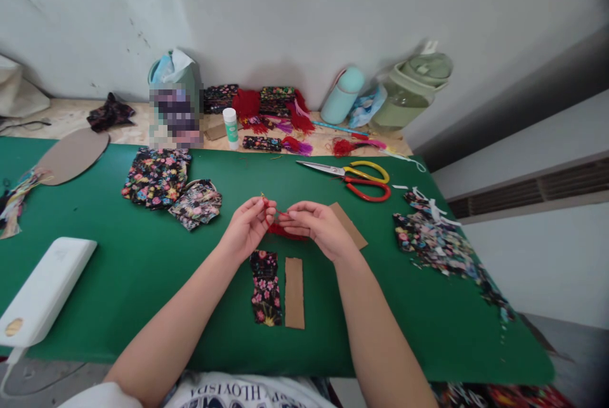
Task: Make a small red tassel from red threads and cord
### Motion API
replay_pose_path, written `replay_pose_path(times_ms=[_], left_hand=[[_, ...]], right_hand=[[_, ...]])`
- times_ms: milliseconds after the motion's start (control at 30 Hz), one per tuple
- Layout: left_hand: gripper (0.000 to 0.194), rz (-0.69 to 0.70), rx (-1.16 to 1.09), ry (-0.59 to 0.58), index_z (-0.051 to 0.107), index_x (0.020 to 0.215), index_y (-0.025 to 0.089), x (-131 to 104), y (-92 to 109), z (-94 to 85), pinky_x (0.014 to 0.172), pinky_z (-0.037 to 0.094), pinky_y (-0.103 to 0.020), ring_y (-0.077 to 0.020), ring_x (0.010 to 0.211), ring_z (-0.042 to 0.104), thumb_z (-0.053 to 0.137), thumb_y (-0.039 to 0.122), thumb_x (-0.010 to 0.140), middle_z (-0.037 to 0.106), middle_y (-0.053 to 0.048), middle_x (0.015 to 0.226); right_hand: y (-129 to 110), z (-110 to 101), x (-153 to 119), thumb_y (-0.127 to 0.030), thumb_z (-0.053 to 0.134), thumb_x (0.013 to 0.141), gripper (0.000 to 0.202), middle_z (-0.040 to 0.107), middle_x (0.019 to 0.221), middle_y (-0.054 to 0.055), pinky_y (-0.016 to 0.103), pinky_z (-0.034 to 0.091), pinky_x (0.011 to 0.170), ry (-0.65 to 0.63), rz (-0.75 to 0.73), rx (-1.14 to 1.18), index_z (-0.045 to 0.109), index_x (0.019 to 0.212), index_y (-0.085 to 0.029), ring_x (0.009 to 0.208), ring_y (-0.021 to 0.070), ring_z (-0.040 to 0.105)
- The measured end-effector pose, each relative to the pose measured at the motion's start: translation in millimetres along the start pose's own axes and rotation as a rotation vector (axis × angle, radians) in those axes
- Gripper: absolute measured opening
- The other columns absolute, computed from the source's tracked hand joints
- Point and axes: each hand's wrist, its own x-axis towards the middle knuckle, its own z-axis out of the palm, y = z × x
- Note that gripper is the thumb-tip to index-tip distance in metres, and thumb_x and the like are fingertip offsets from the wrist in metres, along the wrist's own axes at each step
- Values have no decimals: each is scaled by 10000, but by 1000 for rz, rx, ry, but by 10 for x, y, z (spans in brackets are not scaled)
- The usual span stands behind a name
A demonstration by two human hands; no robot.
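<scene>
Near the middle of the green table, my left hand pinches red thread, with a small gold-coloured bit showing above its fingertips. Just to its right, my right hand has its fingers closed on the same red thread, which spans the short gap between the hands. A red thread bundle hangs below the fingers. Nearer to me lie a black floral fabric strip and, beside it, a narrow brown cardboard strip. Another cardboard piece is partly behind my right hand.
Scissors lie behind my right hand. Floral fabric and a white power bank are at left; fabric scraps at right. Along the back stand a glue stick, a blue bottle and a green jug.
</scene>
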Motion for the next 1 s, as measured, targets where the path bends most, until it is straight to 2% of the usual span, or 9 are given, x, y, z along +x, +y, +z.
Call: replay_pose_path(times_ms=[300, 767, 1000], left_hand=[[83, -6, 5, 11, 612, 722, 104, -3, 17, 24, 569, 501, -138, -62, 611, 609, 662, 59, 771, 665, -46, 726], [79, -23, -1, -16, 618, 722, 99, -16, -3, 11, 574, 513, -135, -63, 611, 610, 657, 62, 779, 666, -54, 728], [78, -21, -17, -38, 627, 726, 86, -4, -7, -12, 576, 513, -133, -68, 615, 620, 623, 51, 795, 674, -65, 730]], right_hand=[[37, -15, -3, -273, 835, 596, 301, 763, 857, 78, 304, 592, 777, -22, -7, -58, 677, 827, -164, 814, 185, 729], [38, 1, -2, -301, 866, 531, 355, 753, 761, 45, 295, 584, 741, 0, -24, -108, 732, 827, -159, 724, 164, 716], [26, 8, 1, -298, 875, 500, 333, 744, 711, 37, 265, 580, 681, 10, -42, -89, 737, 768, -158, 661, 147, 704]])
